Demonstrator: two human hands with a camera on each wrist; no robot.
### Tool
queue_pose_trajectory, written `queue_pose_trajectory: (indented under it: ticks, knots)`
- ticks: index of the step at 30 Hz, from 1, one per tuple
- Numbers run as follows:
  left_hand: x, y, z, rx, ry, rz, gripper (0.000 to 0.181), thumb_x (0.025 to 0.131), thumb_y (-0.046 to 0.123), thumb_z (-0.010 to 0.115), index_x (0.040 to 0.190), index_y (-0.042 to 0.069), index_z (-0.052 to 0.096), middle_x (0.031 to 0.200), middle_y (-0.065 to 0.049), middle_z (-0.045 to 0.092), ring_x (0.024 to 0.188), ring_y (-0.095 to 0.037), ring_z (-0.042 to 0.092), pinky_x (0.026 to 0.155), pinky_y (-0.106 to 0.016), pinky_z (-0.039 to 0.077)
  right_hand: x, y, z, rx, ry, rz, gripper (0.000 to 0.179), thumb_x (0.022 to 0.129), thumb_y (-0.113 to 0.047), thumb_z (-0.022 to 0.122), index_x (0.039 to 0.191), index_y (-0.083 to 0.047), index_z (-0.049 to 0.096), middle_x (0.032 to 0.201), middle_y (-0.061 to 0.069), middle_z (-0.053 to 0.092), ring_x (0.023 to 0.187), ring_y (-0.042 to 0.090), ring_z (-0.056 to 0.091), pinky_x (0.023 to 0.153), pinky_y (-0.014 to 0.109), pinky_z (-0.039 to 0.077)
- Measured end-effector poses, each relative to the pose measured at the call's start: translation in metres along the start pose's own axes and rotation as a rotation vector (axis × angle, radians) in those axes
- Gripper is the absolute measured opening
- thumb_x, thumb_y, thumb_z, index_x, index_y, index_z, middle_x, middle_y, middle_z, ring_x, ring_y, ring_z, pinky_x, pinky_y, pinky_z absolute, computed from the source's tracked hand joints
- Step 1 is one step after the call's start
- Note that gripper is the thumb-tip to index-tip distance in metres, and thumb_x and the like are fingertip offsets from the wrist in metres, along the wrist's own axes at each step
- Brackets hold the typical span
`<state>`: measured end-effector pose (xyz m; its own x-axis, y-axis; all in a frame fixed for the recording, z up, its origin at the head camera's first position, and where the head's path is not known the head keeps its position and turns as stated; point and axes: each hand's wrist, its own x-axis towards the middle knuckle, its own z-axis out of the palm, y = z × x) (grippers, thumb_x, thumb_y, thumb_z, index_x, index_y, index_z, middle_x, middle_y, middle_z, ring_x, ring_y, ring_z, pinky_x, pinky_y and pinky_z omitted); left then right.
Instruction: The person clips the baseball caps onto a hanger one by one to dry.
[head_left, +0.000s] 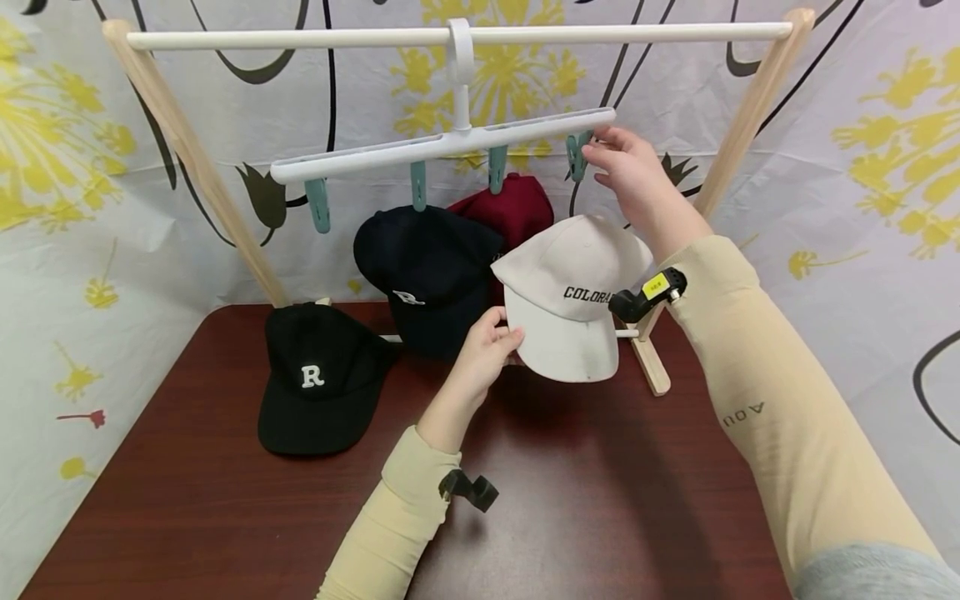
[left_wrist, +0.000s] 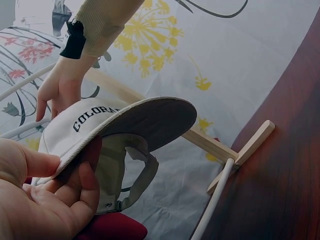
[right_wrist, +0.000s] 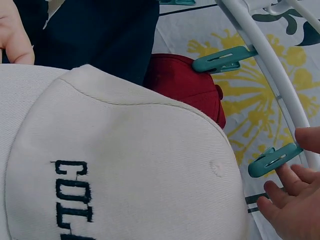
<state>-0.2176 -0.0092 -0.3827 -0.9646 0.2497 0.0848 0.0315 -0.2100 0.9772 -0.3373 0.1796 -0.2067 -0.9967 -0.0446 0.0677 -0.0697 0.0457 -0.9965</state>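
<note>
My left hand (head_left: 486, 346) pinches the brim edge of a white baseball cap (head_left: 573, 267) lettered "COLORA…", the rest hidden. In the left wrist view the thumb is above the brim and the fingers below. My right hand (head_left: 630, 171) pinches a green clip (right_wrist: 275, 160) at the right end of a white clip hanger (head_left: 442, 146), thumb and index finger on either side. Beneath that clip is the white cap, apart from it. A navy cap (head_left: 427, 275) hangs under one clip (head_left: 418, 185), and a dark red cap (head_left: 525, 204) is under another clip (head_left: 497, 169), partly hidden.
The hanger hooks over the white rail (head_left: 300, 39) of a wooden rack (head_left: 191, 158) and tilts, right end higher. A black cap (head_left: 318, 379) with a white R lies on the brown table (head_left: 555, 500) at left. The leftmost clip (head_left: 318, 205) holds nothing. A patterned cloth (head_left: 67, 275) stands behind.
</note>
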Motion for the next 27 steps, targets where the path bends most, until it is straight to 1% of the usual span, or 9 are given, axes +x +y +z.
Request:
queue_pose_trajectory:
  ticks: [2,5,8,11,13,15,19,23,27]
  knots:
    - [0.0,0.0,0.0,-0.002,0.001,-0.002,0.014,0.097,-0.003,0.049,0.111,-0.004,0.049,0.084,-0.012,0.064,0.067,-0.016,0.06,0.066,-0.031,0.05,0.0,0.001,-0.001,-0.027,0.025,-0.006,0.049,0.098,-0.015,0.054,0.144,-0.003,0.039,0.136,0.006,0.047,0.128,0.015,0.039,0.109,0.031,0.026]
    - [-0.001,0.0,0.001,-0.003,0.003,-0.003,0.014,0.097,-0.003,0.049,0.111,-0.004,0.049,0.084,-0.012,0.064,0.067,-0.016,0.06,0.066,-0.032,0.05,0.0,0.001,-0.002,-0.059,0.051,-0.011,0.048,0.098,-0.017,0.055,0.141,-0.001,0.043,0.128,0.005,0.05,0.122,0.014,0.044,0.108,0.032,0.029]
    - [-0.001,0.001,0.001,-0.005,0.002,-0.002,0.013,0.097,-0.003,0.049,0.11,-0.004,0.049,0.084,-0.012,0.064,0.067,-0.016,0.061,0.067,-0.032,0.05,-0.001,0.002,-0.003,-0.059,0.069,-0.019,0.042,0.097,-0.017,0.057,0.134,0.0,0.049,0.119,0.003,0.054,0.116,0.013,0.048,0.106,0.032,0.031]
    - [-0.002,0.001,0.0,-0.006,-0.002,-0.001,0.013,0.097,-0.004,0.049,0.11,-0.003,0.049,0.084,-0.011,0.064,0.067,-0.016,0.06,0.067,-0.032,0.05,-0.001,0.004,-0.005,-0.027,0.085,-0.028,0.027,0.095,-0.014,0.06,0.119,-0.002,0.056,0.108,0.0,0.057,0.109,0.011,0.05,0.105,0.033,0.033]
    - [-0.002,0.001,0.0,-0.007,-0.006,0.001,0.013,0.097,-0.004,0.049,0.11,-0.003,0.049,0.084,-0.011,0.064,0.067,-0.016,0.06,0.068,-0.033,0.051,-0.002,0.005,-0.005,-0.008,0.096,-0.029,0.018,0.094,-0.014,0.061,0.109,-0.005,0.058,0.102,-0.002,0.057,0.107,0.011,0.05,0.105,0.033,0.033]
    - [-0.002,0.002,0.0,-0.006,-0.007,0.003,0.013,0.097,-0.004,0.049,0.11,-0.003,0.049,0.083,-0.011,0.064,0.066,-0.016,0.061,0.069,-0.035,0.051,-0.002,0.006,-0.006,-0.009,0.104,-0.031,0.013,0.094,-0.016,0.062,0.103,-0.007,0.059,0.099,-0.003,0.057,0.107,0.012,0.05,0.104,0.033,0.034]
    - [-0.003,0.002,0.0,-0.009,-0.007,0.008,0.014,0.097,-0.004,0.049,0.111,-0.004,0.049,0.082,-0.011,0.064,0.065,-0.016,0.06,0.071,-0.04,0.051,-0.003,0.005,-0.007,-0.038,0.123,-0.033,0.012,0.094,-0.017,0.062,0.101,-0.008,0.059,0.098,-0.003,0.058,0.107,0.013,0.052,0.1,0.032,0.038]
    - [-0.003,0.002,-0.001,-0.012,-0.008,0.005,0.015,0.097,-0.004,0.049,0.111,-0.005,0.048,0.082,-0.012,0.064,0.064,-0.016,0.06,0.07,-0.037,0.051,-0.005,0.006,-0.009,-0.04,0.13,-0.029,0.01,0.093,-0.016,0.063,0.098,-0.008,0.061,0.095,-0.004,0.061,0.102,0.012,0.055,0.098,0.032,0.04]
    - [-0.003,0.002,-0.001,-0.008,-0.008,-0.001,0.015,0.097,-0.004,0.049,0.112,-0.006,0.048,0.084,-0.013,0.064,0.065,-0.016,0.06,0.068,-0.034,0.051,-0.008,0.007,-0.012,-0.004,0.098,-0.049,0.007,0.092,-0.012,0.063,0.094,-0.006,0.062,0.092,-0.003,0.063,0.098,0.012,0.056,0.1,0.034,0.04]
